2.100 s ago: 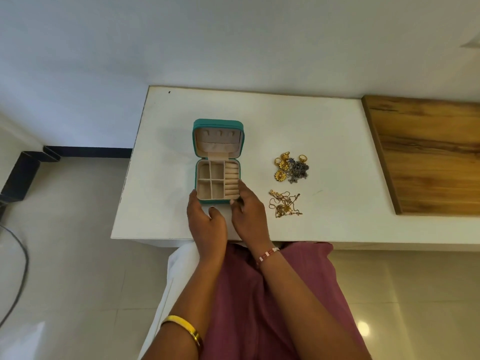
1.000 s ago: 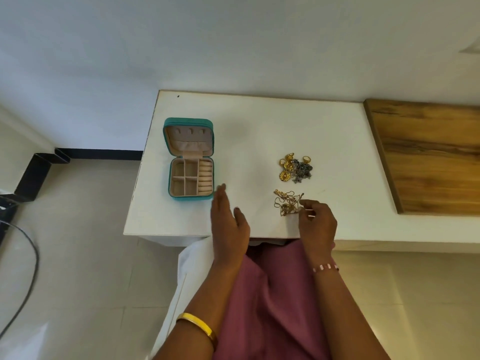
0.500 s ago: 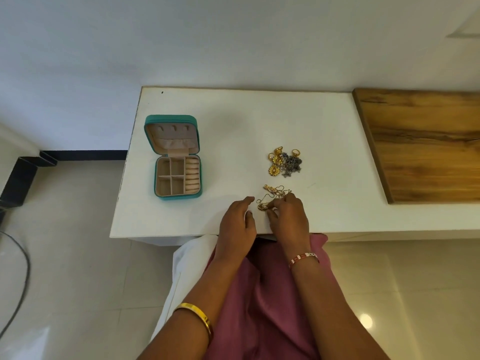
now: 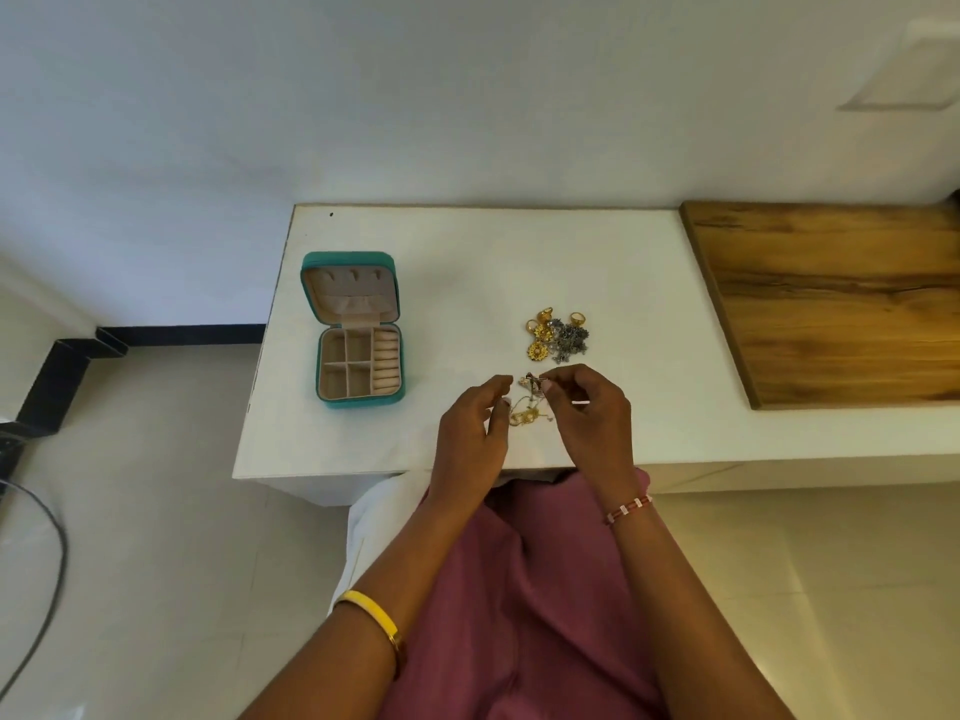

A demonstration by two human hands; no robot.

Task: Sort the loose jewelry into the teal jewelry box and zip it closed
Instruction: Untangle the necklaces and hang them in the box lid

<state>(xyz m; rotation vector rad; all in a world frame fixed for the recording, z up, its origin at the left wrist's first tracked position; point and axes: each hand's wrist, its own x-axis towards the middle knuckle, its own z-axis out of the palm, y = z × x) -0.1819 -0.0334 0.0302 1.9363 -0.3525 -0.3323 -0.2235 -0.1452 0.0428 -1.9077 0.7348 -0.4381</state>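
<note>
The teal jewelry box (image 4: 358, 330) lies open on the left part of the white bench (image 4: 467, 283), its lid (image 4: 350, 288) folded back toward the far side and its beige tray of small compartments facing up; nothing can be seen inside them. Well to the right of it, a heap of gold and grey jewelry (image 4: 558, 337) (rings, round gold pieces and a dark grey cluster, as far as the view allows) sits loose on the bench surface.

Just nearer than that heap, both hands meet over a tangle of thin gold chains (image 4: 527, 415). The right hand (image 4: 592, 423) has its thumb and forefinger pinched on a small piece at the top of the tangle, lifting that end a little off the bench while the rest trails down to the surface. The left hand (image 4: 470, 433) is beside it, fingers curled inward toward the chain; its fingertips are at the strands, but whether they actually grip them cannot be told from this view.

A yellow bangle (image 4: 376, 618) circles the left forearm and a red and white beaded bracelet (image 4: 628, 508) the right wrist. A wooden board (image 4: 831, 298) covers the right end of the bench.
</note>
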